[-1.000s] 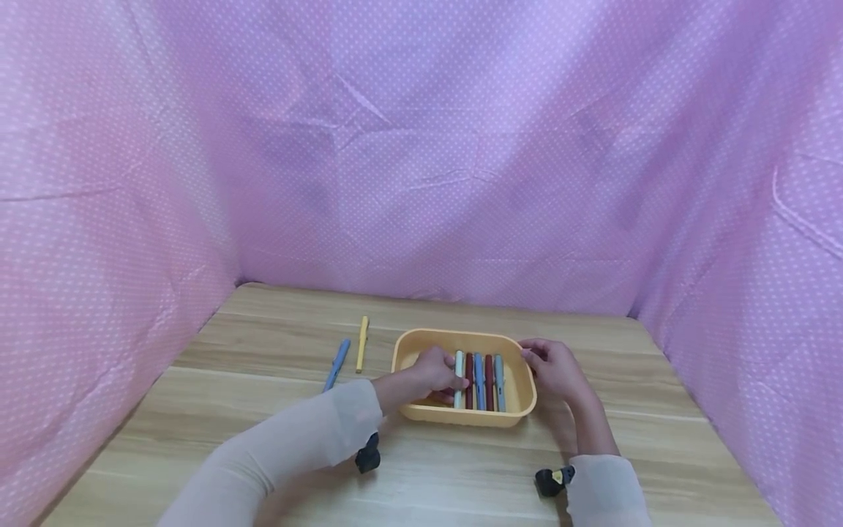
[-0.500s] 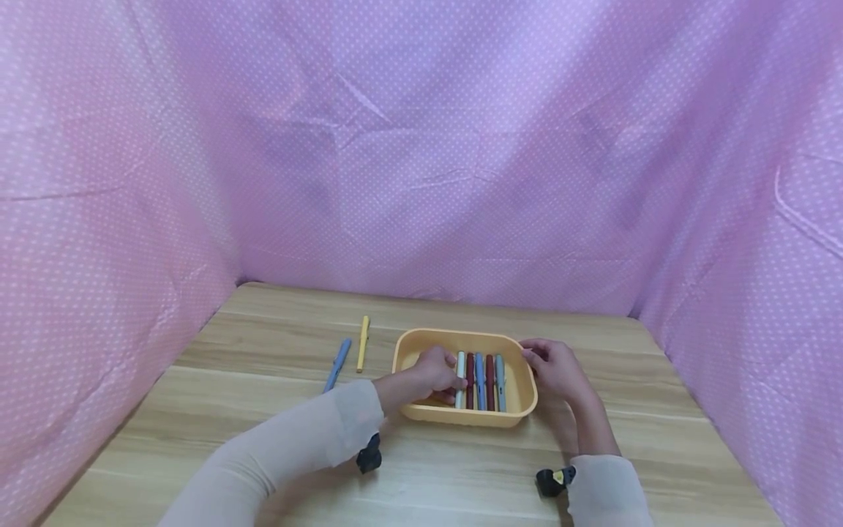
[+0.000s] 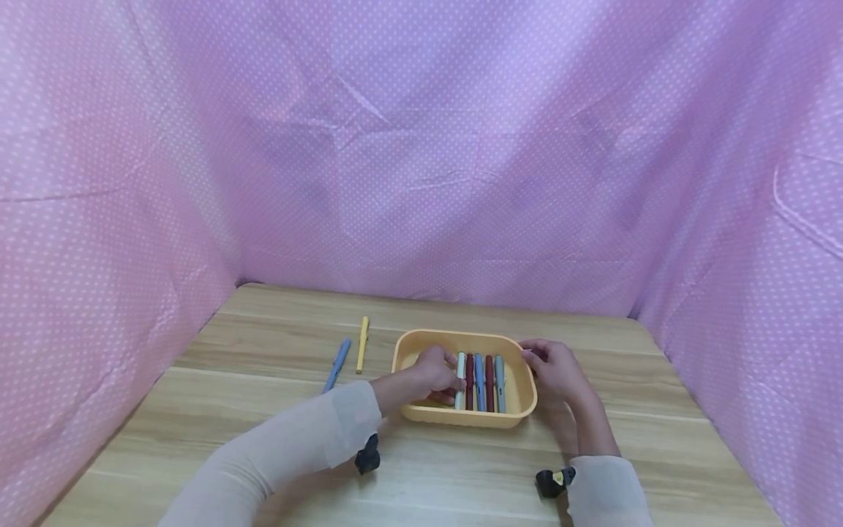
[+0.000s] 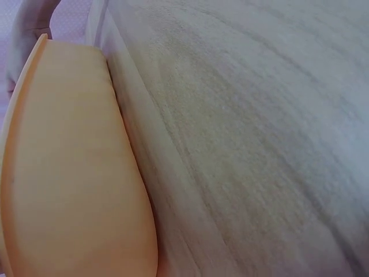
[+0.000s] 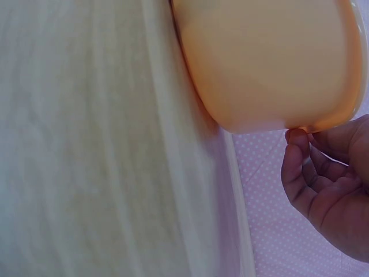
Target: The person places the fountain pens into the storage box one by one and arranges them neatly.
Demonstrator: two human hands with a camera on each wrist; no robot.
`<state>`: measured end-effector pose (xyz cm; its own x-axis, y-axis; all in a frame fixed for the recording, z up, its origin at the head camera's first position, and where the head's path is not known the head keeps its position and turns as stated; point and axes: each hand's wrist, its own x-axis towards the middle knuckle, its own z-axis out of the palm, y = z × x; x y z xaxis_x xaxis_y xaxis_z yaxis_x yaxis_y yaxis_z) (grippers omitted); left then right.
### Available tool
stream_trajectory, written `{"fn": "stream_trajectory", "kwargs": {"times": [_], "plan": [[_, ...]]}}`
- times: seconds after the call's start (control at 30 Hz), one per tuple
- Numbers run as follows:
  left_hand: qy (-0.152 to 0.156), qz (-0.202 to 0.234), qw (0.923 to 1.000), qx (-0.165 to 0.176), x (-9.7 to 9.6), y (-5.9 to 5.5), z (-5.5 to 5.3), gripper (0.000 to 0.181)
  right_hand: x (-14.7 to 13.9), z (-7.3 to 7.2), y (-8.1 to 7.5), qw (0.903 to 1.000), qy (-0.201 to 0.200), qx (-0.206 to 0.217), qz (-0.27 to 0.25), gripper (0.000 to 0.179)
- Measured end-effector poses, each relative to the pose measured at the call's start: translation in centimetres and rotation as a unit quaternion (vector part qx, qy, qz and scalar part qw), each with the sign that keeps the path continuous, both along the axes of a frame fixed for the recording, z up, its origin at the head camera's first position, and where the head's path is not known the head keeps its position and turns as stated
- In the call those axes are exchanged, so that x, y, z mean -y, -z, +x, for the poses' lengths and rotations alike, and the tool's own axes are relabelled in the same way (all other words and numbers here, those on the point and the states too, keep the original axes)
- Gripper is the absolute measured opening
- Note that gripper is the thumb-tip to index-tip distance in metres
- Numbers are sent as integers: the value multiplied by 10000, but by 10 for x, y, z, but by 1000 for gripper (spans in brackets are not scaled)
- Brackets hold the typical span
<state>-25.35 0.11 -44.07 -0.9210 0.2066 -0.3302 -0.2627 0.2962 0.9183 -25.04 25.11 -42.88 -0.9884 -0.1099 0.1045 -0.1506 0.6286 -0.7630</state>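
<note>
A yellow-orange tray (image 3: 461, 420) holds a row of capped pens lying side by side. Leftmost is a pale mint pen (image 3: 460, 364), which my left hand (image 3: 433, 369) pinches between thumb and fingers from the left. To its right lie a dark red pen (image 3: 470, 366), a blue pen (image 3: 479, 373), another dark red pen (image 3: 489, 384) and a grey-green pen (image 3: 500, 388). My right hand (image 3: 556, 372) holds the tray's right end at the rim; its curled fingertips (image 5: 297, 137) meet the outer wall in the right wrist view. The left wrist view shows the tray's front wall (image 4: 75, 156), with my left hand's fingers out of sight.
Left of the tray, a yellow pen (image 3: 362, 345) and a blue pen (image 3: 337, 364) lie on the wooden table (image 3: 461, 476). My left sleeve partly covers that blue pen's lower end. Pink dotted cloth (image 3: 421, 183) hangs around the table's back and sides.
My left thumb has slipped back from the dark red pen onto the pale mint pen. The pens shift only very slightly; the right hand and tray stay put.
</note>
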Motion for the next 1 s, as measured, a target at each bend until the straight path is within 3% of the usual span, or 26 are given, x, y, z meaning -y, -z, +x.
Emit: {"fn": "stream_trajectory", "kwargs": {"times": [0.33, 0.63, 0.87, 1.0], "plan": [[335, 275, 9991, -33, 18, -16, -8, 46, -1, -1, 1, 10000, 33, -3, 69, 26], [419, 453, 9979, -171, 37, -29, -16, 53, -1, -2, 6, 10000, -51, -4, -39, 26], [512, 455, 9972, -290, 56, -41, -22, 56, -1, -2, 5, 9999, -18, 62, -77, 27], [714, 465, 9954, -427, 71, -46, -24, 57, -1, -2, 4, 10000, -31, 26, -86, 26]]}}
